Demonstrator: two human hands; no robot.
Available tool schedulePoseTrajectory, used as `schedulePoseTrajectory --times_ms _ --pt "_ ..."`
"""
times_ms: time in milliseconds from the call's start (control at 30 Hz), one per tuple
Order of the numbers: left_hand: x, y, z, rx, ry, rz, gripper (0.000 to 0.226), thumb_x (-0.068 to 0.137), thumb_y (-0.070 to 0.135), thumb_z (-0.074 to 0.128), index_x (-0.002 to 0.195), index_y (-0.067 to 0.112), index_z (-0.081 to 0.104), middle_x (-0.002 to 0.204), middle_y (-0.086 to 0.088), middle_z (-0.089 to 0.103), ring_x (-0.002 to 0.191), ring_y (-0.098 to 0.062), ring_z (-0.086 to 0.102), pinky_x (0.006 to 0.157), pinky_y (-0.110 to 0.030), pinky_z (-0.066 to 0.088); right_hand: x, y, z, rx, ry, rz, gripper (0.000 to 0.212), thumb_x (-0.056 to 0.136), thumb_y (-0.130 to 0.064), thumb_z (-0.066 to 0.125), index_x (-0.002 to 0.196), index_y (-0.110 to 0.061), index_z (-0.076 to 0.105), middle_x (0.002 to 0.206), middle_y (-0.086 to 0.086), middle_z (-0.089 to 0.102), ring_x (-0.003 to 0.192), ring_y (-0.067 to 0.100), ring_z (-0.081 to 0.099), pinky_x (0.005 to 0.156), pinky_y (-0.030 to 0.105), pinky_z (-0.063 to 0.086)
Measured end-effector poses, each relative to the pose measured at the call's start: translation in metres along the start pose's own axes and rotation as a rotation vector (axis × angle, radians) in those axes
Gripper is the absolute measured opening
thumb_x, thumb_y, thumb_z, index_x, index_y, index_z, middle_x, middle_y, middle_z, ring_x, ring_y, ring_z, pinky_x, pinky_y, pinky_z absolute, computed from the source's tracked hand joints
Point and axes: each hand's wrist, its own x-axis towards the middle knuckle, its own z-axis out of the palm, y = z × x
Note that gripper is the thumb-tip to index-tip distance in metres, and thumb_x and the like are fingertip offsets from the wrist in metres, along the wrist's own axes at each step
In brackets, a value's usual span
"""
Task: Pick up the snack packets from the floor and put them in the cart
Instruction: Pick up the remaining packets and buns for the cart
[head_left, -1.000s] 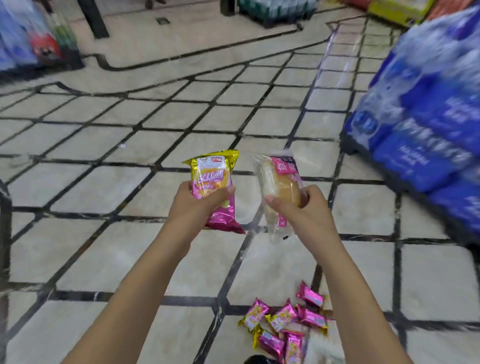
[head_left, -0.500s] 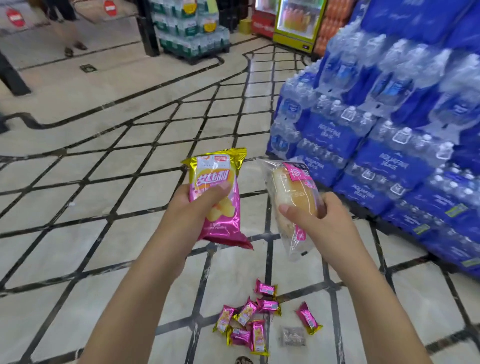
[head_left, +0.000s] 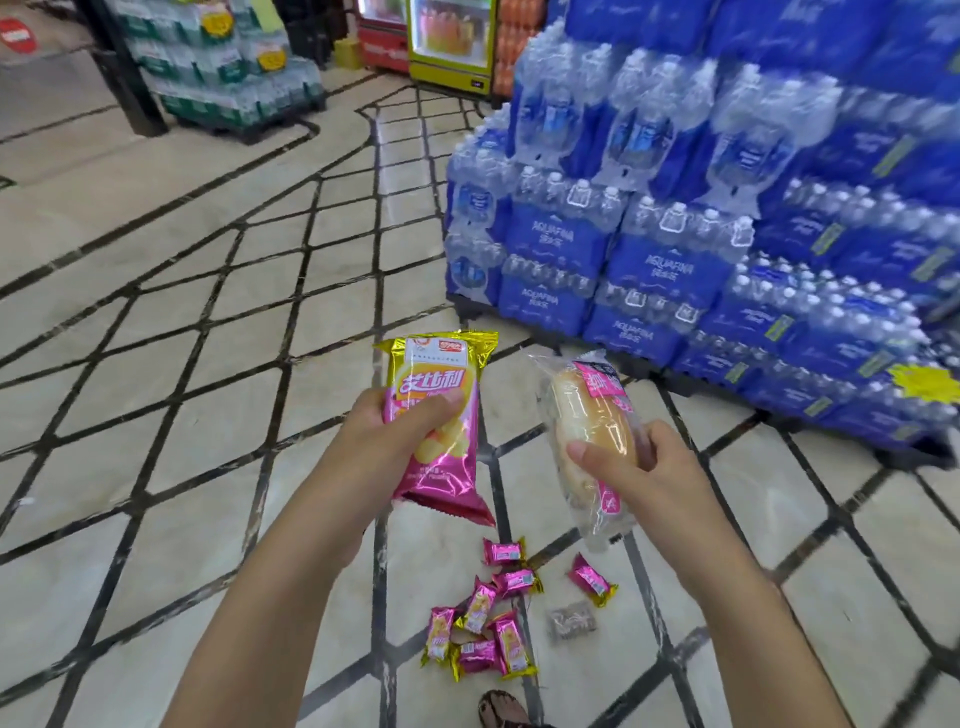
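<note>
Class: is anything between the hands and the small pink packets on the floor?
Nothing lies over the small pink packets. But the left hand grips a chip packet and the right hand a bread packet, so neither is free. No cart is in view.

I am standing in a supermarket. On my right, shrink-wrapped packs of bottled water are stacked high in a bulk display, with a yellow starburst tag on the near packs. Far left stands another stack of water packs, and beyond it a lit drinks fridge on the polished tiled floor.
</note>
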Motion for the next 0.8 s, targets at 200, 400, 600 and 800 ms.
schedulePoseTrajectory --times_ms 200,400,600,800 --pt "0.005 -0.006 -0.010 0.130 -0.214 0.004 0.055 0.078 0.046 0.074 0.125 0.025 0.055 0.104 -0.004 0.073 0.086 -0.024 0.073 0.081 -0.040 0.058 -0.043 0.017 0.017 0.078 0.142 0.100 0.047 0.074 -0.044 0.076 0.104 -0.013 0.055 0.100 0.009 0.063 0.083 0.022 0.064 0.062 0.029 0.048" --pt "-0.007 -0.011 0.010 0.239 -0.420 0.048 0.042 0.080 0.045 0.073 0.112 0.026 0.056 0.095 0.000 0.074 0.078 -0.017 0.073 0.078 -0.034 0.057 -0.096 0.045 0.027 0.138 0.320 0.207 0.055 0.062 -0.055 0.080 0.081 -0.016 0.047 0.076 -0.002 0.048 0.066 0.015 0.049 0.062 0.029 0.037" --pt "-0.041 -0.005 0.081 0.343 -0.708 0.209 0.050 0.071 0.049 0.078 0.110 0.025 0.057 0.090 0.006 0.074 0.079 -0.013 0.072 0.083 -0.036 0.056 -0.153 0.079 0.005 0.206 0.522 0.313 0.064 0.061 -0.059 0.079 0.096 -0.010 0.055 0.090 0.009 0.060 0.076 0.022 0.059 0.067 0.035 0.042" --pt "-0.103 -0.010 0.184 0.493 -0.952 0.337 0.046 0.077 0.048 0.076 0.108 0.022 0.055 0.095 0.004 0.069 0.081 -0.012 0.067 0.070 -0.028 0.049 -0.220 0.132 -0.035 0.312 0.722 0.431 0.059 0.068 -0.057 0.078 0.102 -0.013 0.056 0.104 0.014 0.064 0.094 0.030 0.064 0.087 0.049 0.051"
